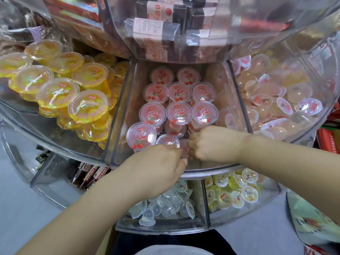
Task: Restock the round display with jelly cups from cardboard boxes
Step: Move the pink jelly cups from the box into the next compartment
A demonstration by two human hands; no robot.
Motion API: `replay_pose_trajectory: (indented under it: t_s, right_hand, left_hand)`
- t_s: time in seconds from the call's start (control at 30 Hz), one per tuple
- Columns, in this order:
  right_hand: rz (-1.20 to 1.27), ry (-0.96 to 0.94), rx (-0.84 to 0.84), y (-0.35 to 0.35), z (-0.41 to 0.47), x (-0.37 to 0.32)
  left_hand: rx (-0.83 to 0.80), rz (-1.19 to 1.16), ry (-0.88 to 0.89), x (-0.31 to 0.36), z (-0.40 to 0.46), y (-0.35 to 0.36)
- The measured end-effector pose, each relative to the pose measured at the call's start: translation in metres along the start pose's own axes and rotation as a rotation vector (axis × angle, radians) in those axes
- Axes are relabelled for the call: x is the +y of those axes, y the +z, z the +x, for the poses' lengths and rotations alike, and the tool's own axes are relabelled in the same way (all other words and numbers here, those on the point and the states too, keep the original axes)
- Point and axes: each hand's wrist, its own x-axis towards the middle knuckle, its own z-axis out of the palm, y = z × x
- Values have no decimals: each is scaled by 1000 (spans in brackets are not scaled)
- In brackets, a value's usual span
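A: Where are the person's hands working?

B: Both are reaching into the middle wedge compartment [117, 115] of the clear round display [211, 171]. The left hand [156, 168] is coming in from below left, the right hand [211, 144] from the right, and they are meeting at the near end of the compartment.

A: What are the fingers doing?

B: The right hand's fingers [192, 144] are curling inward, the left hand's are bending down over the front edge. Both sets are closing around a pink jelly cup [168, 140], though the exact hold is hidden.

A: How is that cup sitting?

B: Upright, lid facing up, its axis running vertically, just beside another pink cup [141, 135]. The rest of the pink cups [179, 110] are standing in rows behind, lids up too.

A: And the neighbours?

B: Yellow cups [88, 105] are piling at tilted angles to the left, small pale cups [276, 100] are lying jumbled to the right.
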Motion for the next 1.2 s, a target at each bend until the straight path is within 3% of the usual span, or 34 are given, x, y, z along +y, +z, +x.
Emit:
replay_pose_trajectory:
  t_s: [0.23,0.47,0.7,0.9,1.1,1.2]
  right_hand:
    - [-53,51,64,-7,-6,-2]
    - [-67,113,57,-13,-12,-1]
    - [199,261,-255,-14,-12,3]
    - [236,331,-241,-6,-17,2]
    - [238,443,-255,-5,-32,-4]
    - [192,471,-218,-4,-46,-8]
  left_hand:
    - [-143,-38,-70,-5,-2,4]
    - [-156,-47,-64,-5,-4,6]
    - [-179,-64,7,-6,2,6]
    - [-269,-39,77,10,32,5]
    - [-262,-72,105,7,40,1]
    - [-152,-68,78,6,46,2]
